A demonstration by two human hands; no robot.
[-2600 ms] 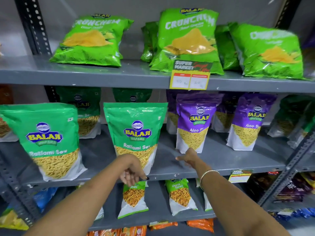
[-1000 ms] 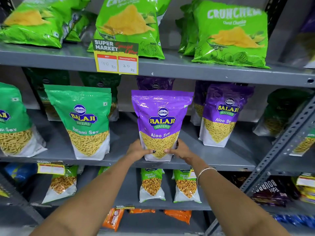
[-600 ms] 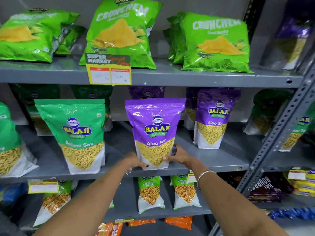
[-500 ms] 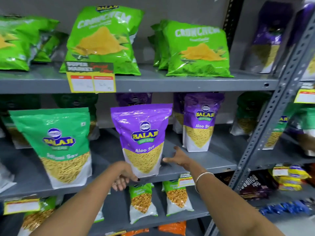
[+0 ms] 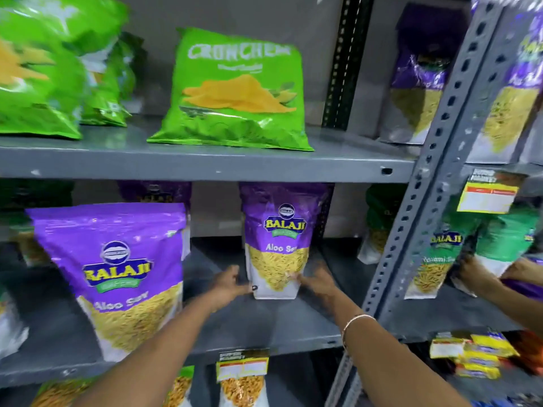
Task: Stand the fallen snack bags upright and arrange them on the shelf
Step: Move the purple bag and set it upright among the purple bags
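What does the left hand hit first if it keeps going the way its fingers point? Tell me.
The left hand points right, at the purple Aloo Sev bag; its lower left edge comes first, seemingly already touching.

Aloo Sev bags (image 5: 277, 245): purple tops, yellow sev, white bases | Crunchem bag (image 5: 235, 92): bright green, orange chips, white lettering | shelf (image 5: 205, 163): grey | bangle (image 5: 357, 320): silver | price tag (image 5: 487, 195): yellow, red, white

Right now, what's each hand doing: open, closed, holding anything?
Left hand: closed on the lower left edge of the purple bag.
Right hand: closed on that bag's lower right edge.
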